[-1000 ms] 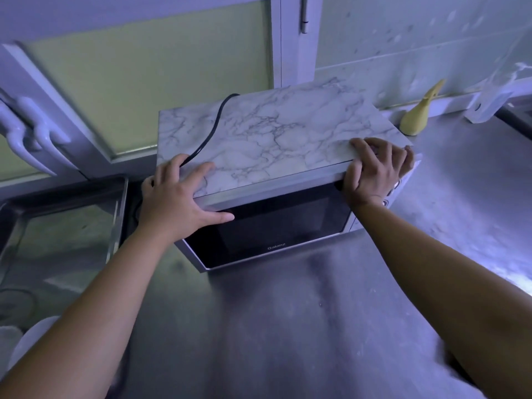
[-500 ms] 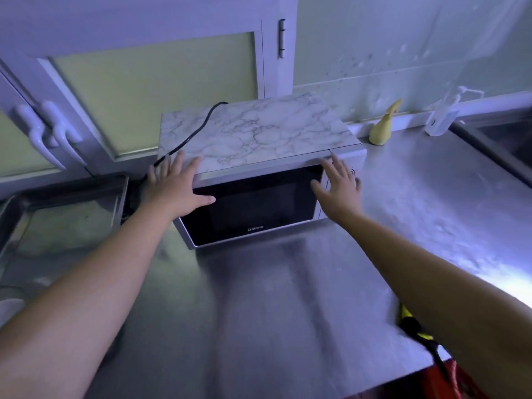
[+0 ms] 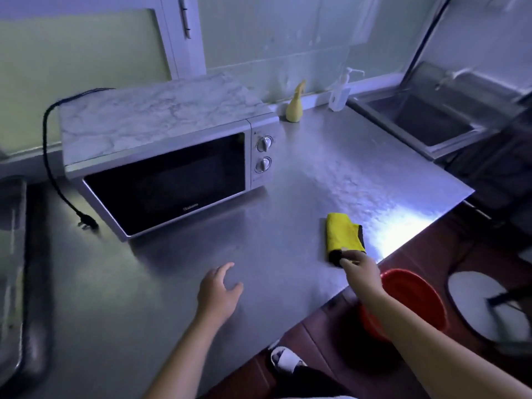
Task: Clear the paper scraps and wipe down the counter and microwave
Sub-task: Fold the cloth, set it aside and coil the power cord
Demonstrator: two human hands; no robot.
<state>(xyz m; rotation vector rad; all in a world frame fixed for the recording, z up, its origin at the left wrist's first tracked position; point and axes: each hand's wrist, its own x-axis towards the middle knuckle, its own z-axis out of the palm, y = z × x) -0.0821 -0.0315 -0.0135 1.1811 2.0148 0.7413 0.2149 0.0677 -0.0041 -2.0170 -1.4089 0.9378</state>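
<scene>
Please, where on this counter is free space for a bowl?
The widest bare patch of counter lies between the microwave, the yellow bottle, the sink and the yellow cloth. A second lies before the microwave door, beyond the left hand. Crowded: beside the plug at left, and where the right hand pinches the cloth.

Small brand lettering low on microwave (image 3: 169, 156) door; too blurred to read.

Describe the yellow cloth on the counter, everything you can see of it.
The yellow cloth is a soft, plush-looking rag, folded into a rough rectangle, with a dark layer showing along its right and near edges. It lies flat on the steel counter near its front edge, apart from the microwave. The right hand grips its near end.
</scene>
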